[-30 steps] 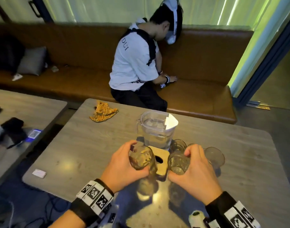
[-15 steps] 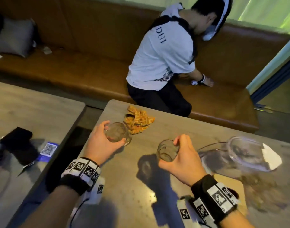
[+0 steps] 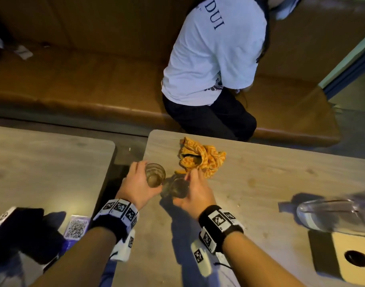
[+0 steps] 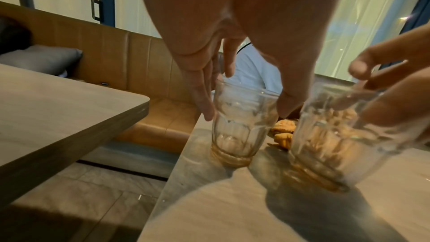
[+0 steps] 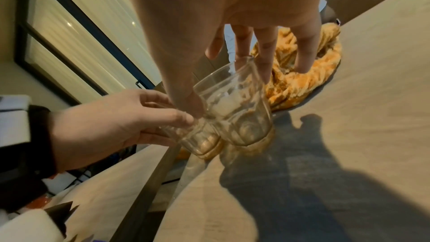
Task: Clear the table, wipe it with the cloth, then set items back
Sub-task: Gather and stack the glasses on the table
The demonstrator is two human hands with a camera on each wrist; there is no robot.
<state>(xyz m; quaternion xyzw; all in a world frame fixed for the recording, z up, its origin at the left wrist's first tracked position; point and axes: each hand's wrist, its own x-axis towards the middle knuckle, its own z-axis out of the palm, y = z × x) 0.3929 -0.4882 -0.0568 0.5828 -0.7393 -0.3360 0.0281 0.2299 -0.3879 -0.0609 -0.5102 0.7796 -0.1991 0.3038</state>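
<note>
While we've got a glass in each hand, the clearing is barely underway. Our left hand [image 3: 139, 184] grips one glass [image 3: 155, 175] at the tabletop's [image 3: 260, 183] 9 o'clock edge; our right hand [image 3: 195, 192] grips the second glass [image 3: 179, 188] just beside it. One orange cloth [image 3: 201, 159] sits at 12 o'clock of them, unused. One pitcher [image 3: 339, 212] waits at 3 o'clock. Wiping and resetting are all left.

Left glass [image 3: 155, 175]: carried by the left hand [image 3: 136, 184] from beside the pitcher [image 3: 339, 212] to the table's [image 3: 260, 183] left edge.
Right glass [image 3: 178, 188]: brought alongside by the right hand [image 3: 195, 193], near the cloth [image 3: 202, 160].
</note>
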